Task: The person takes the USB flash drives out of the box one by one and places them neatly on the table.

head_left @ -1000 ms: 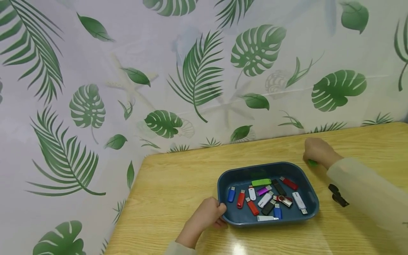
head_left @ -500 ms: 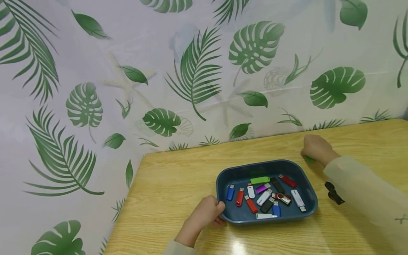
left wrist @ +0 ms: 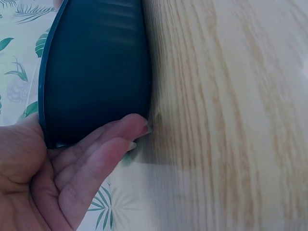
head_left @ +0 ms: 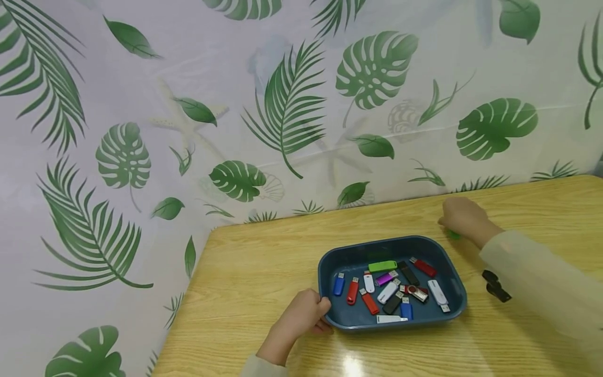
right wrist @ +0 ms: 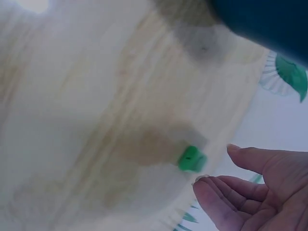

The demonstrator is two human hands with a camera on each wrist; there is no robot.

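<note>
Since the earlier frame, the right hand (head_left: pixel 464 217) has edged slightly leftward. From where I stand, largest first: wooden table (head_left: pixel 264 262); on it, dark blue tray (head_left: pixel 349 317); left hand (head_left: pixel 301 311), pinching the tray's near-left wall; right hand, beyond the far-right corner, thumb and fingers parted, gripping nothing; assorted USB sticks (head_left: pixel 388 292), scattered inside the tray; blurred green piece (right wrist: pixel 192 159), just beside the right fingertips.

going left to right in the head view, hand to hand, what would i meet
Left hand, leftmost blue USB stick, leftmost red USB stick, lime-green USB stick, rear black USB stick, rear red USB stick, right hand. Overlapping ones left out.
</note>
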